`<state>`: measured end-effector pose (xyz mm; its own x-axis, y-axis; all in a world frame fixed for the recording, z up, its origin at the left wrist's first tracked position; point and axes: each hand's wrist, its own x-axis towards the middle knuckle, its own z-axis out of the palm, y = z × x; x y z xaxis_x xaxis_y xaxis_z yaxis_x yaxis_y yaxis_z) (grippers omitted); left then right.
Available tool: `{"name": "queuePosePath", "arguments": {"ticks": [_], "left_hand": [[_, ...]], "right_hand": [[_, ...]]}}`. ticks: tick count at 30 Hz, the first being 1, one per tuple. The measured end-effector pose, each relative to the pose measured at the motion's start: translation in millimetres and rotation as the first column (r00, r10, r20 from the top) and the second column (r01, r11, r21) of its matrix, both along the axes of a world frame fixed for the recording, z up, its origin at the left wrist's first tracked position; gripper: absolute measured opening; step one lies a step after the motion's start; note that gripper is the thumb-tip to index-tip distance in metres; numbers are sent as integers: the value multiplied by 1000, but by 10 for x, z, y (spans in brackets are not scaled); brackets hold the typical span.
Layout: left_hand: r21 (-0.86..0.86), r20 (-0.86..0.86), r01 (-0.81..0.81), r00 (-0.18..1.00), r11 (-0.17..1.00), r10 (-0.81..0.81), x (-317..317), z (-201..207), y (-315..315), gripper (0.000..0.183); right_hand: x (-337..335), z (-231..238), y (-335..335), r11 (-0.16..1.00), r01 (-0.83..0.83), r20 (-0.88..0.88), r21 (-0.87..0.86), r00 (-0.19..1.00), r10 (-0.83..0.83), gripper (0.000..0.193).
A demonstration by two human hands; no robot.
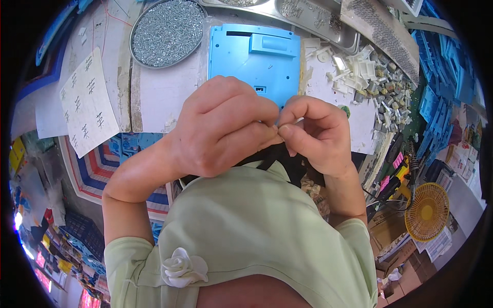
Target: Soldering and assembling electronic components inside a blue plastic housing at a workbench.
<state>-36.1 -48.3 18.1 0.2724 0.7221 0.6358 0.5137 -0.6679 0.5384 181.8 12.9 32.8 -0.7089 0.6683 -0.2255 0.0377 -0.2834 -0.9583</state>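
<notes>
My left hand (226, 126) and my right hand (319, 134) meet at the table's near edge, close in front of my body. Both are closed in a pinch, fingertips almost touching each other. Whatever lies between the fingertips is too small to make out. Just beyond them a light-blue plastic housing (236, 64) lies flat, with a raised block near its far side, a small slot and several holes. A tiny screw-like piece (270, 66) rests on its surface. My left hand hides part of the housing's near edge.
A round metal tray (167, 33) of small screws sits at the far left, beside a long steel tray (310, 20). White and grey plastic parts (377, 84) are heaped at right. A handwritten paper sheet (88, 102) lies left; a yellow basket (427, 211) stands lower right.
</notes>
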Motion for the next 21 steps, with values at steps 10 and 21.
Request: {"name": "queuePosePath", "arguments": {"ticks": [10,21], "left_hand": [[-399,119,-207,954,893,274,-141,-118,-129,18],[-499,85,-254,937,829,338,-223,-51,-164,14]], "right_hand": [[21,-59,269,423,-362,439,831,893,-100,16],[188,246,704,435,-203,313,877,929,-199,16]]}}
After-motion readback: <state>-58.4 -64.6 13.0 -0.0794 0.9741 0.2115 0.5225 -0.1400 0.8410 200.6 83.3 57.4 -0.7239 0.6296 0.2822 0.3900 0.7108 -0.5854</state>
